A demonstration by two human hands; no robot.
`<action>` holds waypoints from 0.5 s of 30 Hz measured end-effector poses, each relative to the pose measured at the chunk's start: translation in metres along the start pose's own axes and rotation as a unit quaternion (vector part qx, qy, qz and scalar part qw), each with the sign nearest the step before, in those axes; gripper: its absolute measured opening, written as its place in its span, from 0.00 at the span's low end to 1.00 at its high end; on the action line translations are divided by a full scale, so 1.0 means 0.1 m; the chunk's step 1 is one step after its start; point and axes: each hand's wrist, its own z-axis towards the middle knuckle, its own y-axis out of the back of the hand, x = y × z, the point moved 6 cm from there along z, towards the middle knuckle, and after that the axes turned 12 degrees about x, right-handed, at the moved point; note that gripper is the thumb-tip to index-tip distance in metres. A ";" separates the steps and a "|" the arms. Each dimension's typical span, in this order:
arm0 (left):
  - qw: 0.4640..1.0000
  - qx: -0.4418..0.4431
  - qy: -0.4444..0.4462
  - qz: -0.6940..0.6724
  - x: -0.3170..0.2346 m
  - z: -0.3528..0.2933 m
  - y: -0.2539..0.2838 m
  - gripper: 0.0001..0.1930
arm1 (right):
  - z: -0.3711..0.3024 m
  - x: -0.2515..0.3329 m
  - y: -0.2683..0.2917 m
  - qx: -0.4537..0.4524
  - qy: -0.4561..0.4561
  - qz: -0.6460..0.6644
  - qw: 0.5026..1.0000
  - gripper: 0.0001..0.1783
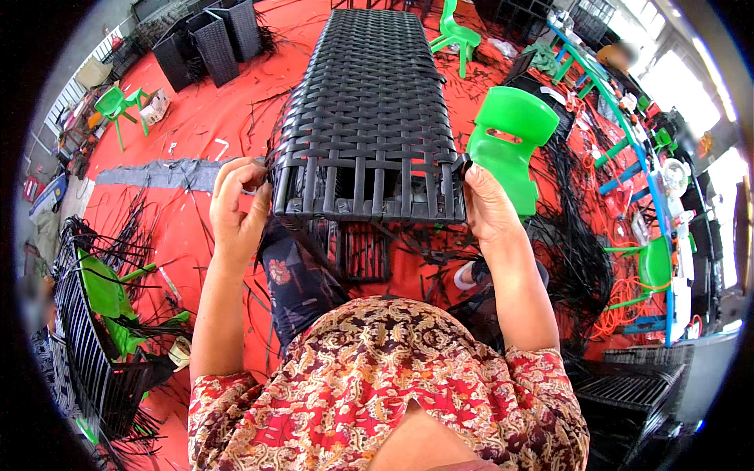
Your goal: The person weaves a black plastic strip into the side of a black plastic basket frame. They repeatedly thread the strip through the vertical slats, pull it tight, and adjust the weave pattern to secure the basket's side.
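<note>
In front of me stands a long black wicker piece, closely woven over most of its length. At its near end the flat uprights are bare and dark gaps show between them. My left hand is at the near left corner, fingers curled and thumb bent toward them; what lies between the fingertips is too small to tell. At the near right corner my right hand is closed on the edge, with a dark strand by the thumb. Beneath the near end, a black slatted frame shows between my legs.
A green plastic chair stands close on the right, before a heap of loose black strands. Another black frame leans at left with green plastic in it. Tall black woven baskets stand far left on the red floor covering.
</note>
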 end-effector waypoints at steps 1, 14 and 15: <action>1.000 -0.007 -0.001 0.013 -0.03 -0.01 0.01 0.11 | 0.00 0.00 -0.03 -0.010 0.009 -0.008 1.000 0.26; 0.991 -0.002 0.127 -0.039 0.23 -0.16 -0.08 0.09 | -0.01 -0.32 -0.03 -0.112 -0.018 0.048 0.992 0.34; 0.986 0.028 0.158 -0.042 0.25 -0.15 -0.12 0.07 | -0.03 -0.34 -0.02 -0.111 -0.018 0.072 0.991 0.34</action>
